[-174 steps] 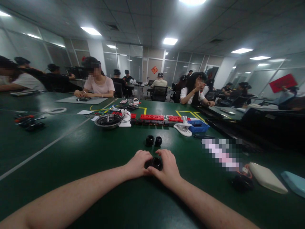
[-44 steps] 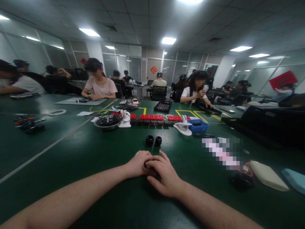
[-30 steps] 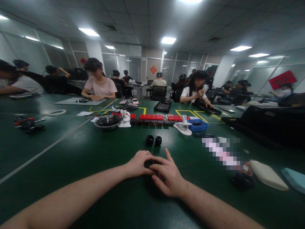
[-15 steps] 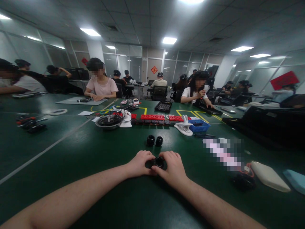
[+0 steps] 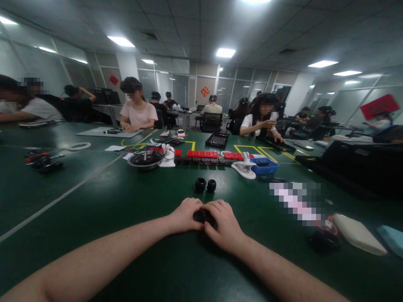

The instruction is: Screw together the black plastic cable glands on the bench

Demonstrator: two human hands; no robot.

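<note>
The green table (image 5: pixel 126 199) filled much of the lower frame, giving both forearms a flat surface to reach over. Across the middle ran the row of red-topped blocks (image 5: pixel 202 154) on a dark base, set back, it seemed, to keep it out of the hands' way. At centre left, the metal bowl (image 5: pixel 145 167) corralled a tangle of dark cables, presumably to stop them spreading; right of centre, the blue tray (image 5: pixel 266 169) did a similar job for dark pieces too small to name.

Then the hands, low in the centre, and here was the action! The left hand (image 5: pixel 185 214) was closed round the left side of a black fitting (image 5: pixel 208 217), probably as the steadying grip. The right hand (image 5: pixel 224 224) curled in from the other side, fingers arched over the top, thumb on the near side, so the pair caged it. Whether it was one part or two, the fingers hid.

Just beyond, up the frame, sat the larger ringed fitting (image 5: pixel 200 185) and, right beside it, the smaller ringed fitting (image 5: pixel 211 186), both apparently upright, likely to prevent rolling and keep them within easy reach.
</note>
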